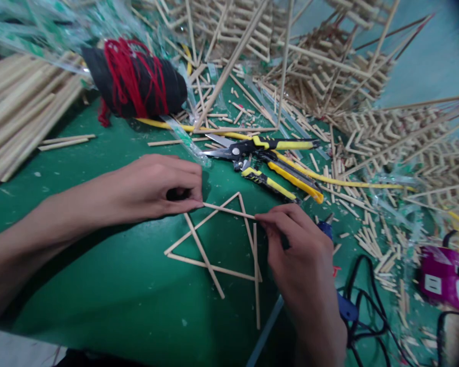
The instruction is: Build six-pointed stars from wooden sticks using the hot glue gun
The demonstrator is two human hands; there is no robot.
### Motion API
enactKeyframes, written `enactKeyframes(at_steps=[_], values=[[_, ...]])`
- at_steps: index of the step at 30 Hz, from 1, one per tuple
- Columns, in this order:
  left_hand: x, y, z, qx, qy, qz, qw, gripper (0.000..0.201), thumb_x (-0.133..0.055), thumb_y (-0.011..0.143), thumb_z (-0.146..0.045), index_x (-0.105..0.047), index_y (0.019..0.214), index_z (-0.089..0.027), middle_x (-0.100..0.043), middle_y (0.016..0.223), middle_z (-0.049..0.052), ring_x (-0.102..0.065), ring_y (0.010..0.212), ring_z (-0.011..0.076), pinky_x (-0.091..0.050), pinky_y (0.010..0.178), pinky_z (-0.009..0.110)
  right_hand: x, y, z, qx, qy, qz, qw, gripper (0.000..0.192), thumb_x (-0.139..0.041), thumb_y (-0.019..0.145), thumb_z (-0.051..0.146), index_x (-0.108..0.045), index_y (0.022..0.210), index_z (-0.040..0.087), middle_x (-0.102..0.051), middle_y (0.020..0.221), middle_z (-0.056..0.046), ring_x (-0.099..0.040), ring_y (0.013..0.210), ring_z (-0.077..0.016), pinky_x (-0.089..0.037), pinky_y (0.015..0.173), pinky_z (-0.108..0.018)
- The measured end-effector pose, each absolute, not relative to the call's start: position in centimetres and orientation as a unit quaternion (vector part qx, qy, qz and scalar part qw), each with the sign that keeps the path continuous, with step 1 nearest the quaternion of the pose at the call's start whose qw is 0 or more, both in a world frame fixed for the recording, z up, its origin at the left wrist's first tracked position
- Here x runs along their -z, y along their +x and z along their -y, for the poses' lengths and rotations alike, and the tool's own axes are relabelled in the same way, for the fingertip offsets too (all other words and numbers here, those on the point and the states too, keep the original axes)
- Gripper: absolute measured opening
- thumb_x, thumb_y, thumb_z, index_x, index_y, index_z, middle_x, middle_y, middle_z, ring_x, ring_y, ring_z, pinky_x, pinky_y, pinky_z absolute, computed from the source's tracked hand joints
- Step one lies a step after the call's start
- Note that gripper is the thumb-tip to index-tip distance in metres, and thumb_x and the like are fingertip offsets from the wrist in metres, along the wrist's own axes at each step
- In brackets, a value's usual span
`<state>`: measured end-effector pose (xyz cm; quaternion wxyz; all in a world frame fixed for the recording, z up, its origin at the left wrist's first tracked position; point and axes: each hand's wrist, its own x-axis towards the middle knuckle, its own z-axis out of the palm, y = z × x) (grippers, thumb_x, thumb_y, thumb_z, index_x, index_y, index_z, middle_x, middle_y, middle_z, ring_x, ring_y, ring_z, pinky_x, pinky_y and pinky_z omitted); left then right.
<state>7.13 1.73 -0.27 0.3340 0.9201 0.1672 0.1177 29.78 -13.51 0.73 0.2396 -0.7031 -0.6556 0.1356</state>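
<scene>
Between my two hands a thin wooden stick (229, 210) spans across the top of a stick figure. My left hand (164, 186) pinches its left end between thumb and finger. The other end is pinched by my right hand (296, 239). Below lies a triangle of joined sticks (210, 271) on the green table. Two more sticks cross it: a slanting stick (204, 257) on the left, and a near-vertical stick (256, 285) on the right beside my right hand.
Scissors (235, 151) and a yellow utility knife (294, 178) lie beyond my hands. A black bundle wound with red cord (137, 84) sits near piled sticks (19, 112). Stick lattices (321, 66) fill the back right. A blue glue gun (346, 306) and black cable lie right.
</scene>
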Motion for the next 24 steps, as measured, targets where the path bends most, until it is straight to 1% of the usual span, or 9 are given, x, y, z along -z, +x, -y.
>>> enactKeyframes(at_steps=[3, 5, 8, 11, 17, 24], values=[[0.2, 7.2, -1.7, -0.115, 0.921, -0.170, 0.332, 0.030, -0.053, 0.104, -0.027, -0.072, 0.083, -0.016, -0.065, 0.079, -0.001, -0.059, 0.072, 0.0093, -0.041, 0.067, 0.018, -0.9, 29.7, 13.5, -0.128, -0.704, 0.659, 0.231, 0.026, -0.053, 0.094, 0.005, -0.076, 0.096, 0.017, -0.070, 0.097, -0.006, -0.068, 0.083, -0.0167, -0.053, 0.076, -0.028], [-0.1, 7.0, -1.8, -0.116, 0.919, -0.174, 0.334, 0.030, -0.054, 0.104, -0.028, -0.072, 0.085, -0.016, -0.066, 0.081, -0.001, -0.060, 0.072, 0.0078, -0.042, 0.066, 0.016, -1.2, 29.8, 13.6, -0.106, -0.704, 0.662, 0.236, 0.023, -0.055, 0.096, 0.008, -0.075, 0.103, 0.016, -0.072, 0.099, -0.006, -0.069, 0.086, -0.0165, -0.053, 0.078, -0.027], [-0.7, 6.6, -2.3, -0.155, 0.915, -0.191, 0.321, 0.030, -0.054, 0.104, -0.031, -0.073, 0.090, -0.013, -0.069, 0.086, 0.000, -0.063, 0.075, 0.0057, -0.044, 0.068, 0.014, -1.6, 30.3, 13.8, -0.037, -0.712, 0.646, 0.272, 0.023, -0.053, 0.098, 0.009, -0.072, 0.111, 0.013, -0.074, 0.102, -0.008, -0.070, 0.092, -0.0165, -0.054, 0.083, -0.026], [-1.0, 6.1, -2.8, -0.203, 0.910, -0.214, 0.293, 0.031, -0.055, 0.104, -0.033, -0.073, 0.093, -0.011, -0.071, 0.087, 0.001, -0.064, 0.077, 0.0049, -0.046, 0.072, 0.014, -1.8, 30.8, 13.9, 0.005, -0.725, 0.625, 0.289, 0.022, -0.053, 0.097, 0.009, -0.073, 0.107, 0.012, -0.074, 0.098, -0.009, -0.070, 0.091, -0.0172, -0.054, 0.084, -0.027], [-0.7, 6.5, -2.4, -0.183, 0.920, -0.183, 0.295, 0.026, -0.058, 0.102, -0.029, -0.076, 0.091, -0.014, -0.072, 0.090, 0.002, -0.066, 0.079, 0.0065, -0.048, 0.072, 0.015, -1.2, 30.6, 13.9, -0.054, -0.714, 0.652, 0.248, 0.017, -0.060, 0.095, 0.013, -0.074, 0.105, 0.015, -0.073, 0.098, -0.007, -0.069, 0.087, -0.0172, -0.055, 0.081, -0.029], [0.1, 6.7, -1.6, -0.158, 0.933, -0.157, 0.284, 0.025, -0.056, 0.103, -0.030, -0.076, 0.096, -0.017, -0.070, 0.090, 0.002, -0.065, 0.077, 0.0084, -0.047, 0.068, 0.018, -0.7, 30.3, 13.8, -0.098, -0.716, 0.650, 0.235, 0.017, -0.060, 0.095, 0.014, -0.076, 0.100, 0.018, -0.071, 0.096, -0.006, -0.067, 0.087, -0.0197, -0.055, 0.079, -0.034]])
